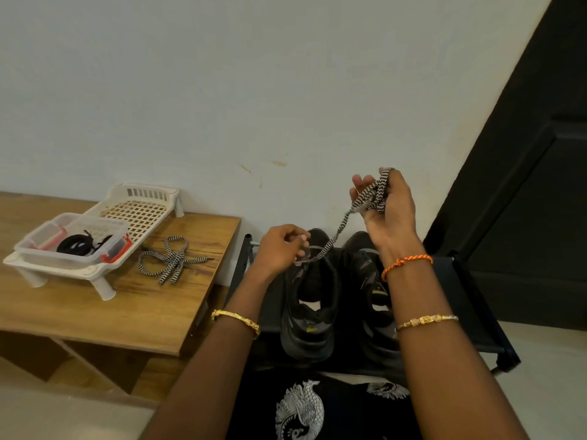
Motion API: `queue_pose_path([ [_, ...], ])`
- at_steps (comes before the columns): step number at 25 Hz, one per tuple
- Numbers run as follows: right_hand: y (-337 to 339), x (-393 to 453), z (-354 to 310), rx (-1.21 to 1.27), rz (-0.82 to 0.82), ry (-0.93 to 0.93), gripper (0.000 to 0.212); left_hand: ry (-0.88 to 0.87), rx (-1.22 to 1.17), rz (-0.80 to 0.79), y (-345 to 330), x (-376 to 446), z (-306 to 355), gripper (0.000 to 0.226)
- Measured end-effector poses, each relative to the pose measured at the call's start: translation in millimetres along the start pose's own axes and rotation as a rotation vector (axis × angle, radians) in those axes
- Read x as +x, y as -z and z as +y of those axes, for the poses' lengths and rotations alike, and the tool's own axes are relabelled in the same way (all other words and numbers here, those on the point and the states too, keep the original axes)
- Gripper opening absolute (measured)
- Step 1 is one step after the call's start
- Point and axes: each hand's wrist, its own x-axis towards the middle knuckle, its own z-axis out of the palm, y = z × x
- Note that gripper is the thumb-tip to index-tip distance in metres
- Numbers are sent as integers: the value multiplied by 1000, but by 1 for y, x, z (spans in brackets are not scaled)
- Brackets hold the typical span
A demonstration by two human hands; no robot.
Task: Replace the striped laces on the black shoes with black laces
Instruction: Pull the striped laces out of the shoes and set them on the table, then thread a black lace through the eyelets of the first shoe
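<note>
From the head view I see two black shoes (309, 300) standing side by side on a low black rack (470, 312), heels toward the camera. My right hand (386, 206) is raised above the right shoe, fingers curled round a bunched striped lace (336, 237). That lace runs down and left to my left hand (281, 249), which pinches its lower end just above the left shoe. A second striped lace (171, 260) lies loosely coiled on the wooden table (95, 306) to the left. Beside it stands a white slatted tray (139, 211) carrying a clear plastic box (41, 249); the black laces (76, 244) lie coiled inside that box.
</note>
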Motion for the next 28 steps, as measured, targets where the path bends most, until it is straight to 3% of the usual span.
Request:
queue_pose_path([
  [2,-8,-12,-2,-11,47,-13,17,42,-28,-120,9,-10,16,31],
  [4,-14,-22,-4,-64,90,12,18,61,-97,-378,6,-28,30,43],
  [6,-21,-27,-9,-99,109,12,21,22,65,-479,-6,-44,35,43],
  [8,-22,-33,-16,-191,95,12,23,-57,364,-322,-14,-51,32,32],
  [9,-20,-34,-19,-296,73,31,24,-67,382,-201,-13,-51,31,27],
  [12,-2,-48,-23,-999,-117,112,12,127,-124,46,0,-51,42,18],
  [14,10,-61,-13,-1383,-366,-14,19,180,-369,92,7,-53,59,16],
  [15,14,-67,-6,-1462,-453,-63,21,175,-421,96,8,-54,68,15],
  [17,17,-78,9,-1397,-448,-44,7,164,-456,120,10,-58,80,14],
  [19,18,-82,22,-1161,-322,-32,15,185,-498,136,17,-64,77,12],
  [22,6,-78,46,-837,-185,-154,17,257,-622,117,38,-74,51,10],
  [26,-42,-59,109,-770,-153,-315,23,321,-677,240,80,-78,13,19],
  [28,-73,-47,152,-838,-177,-386,26,357,-604,405,110,-74,-10,20],
])
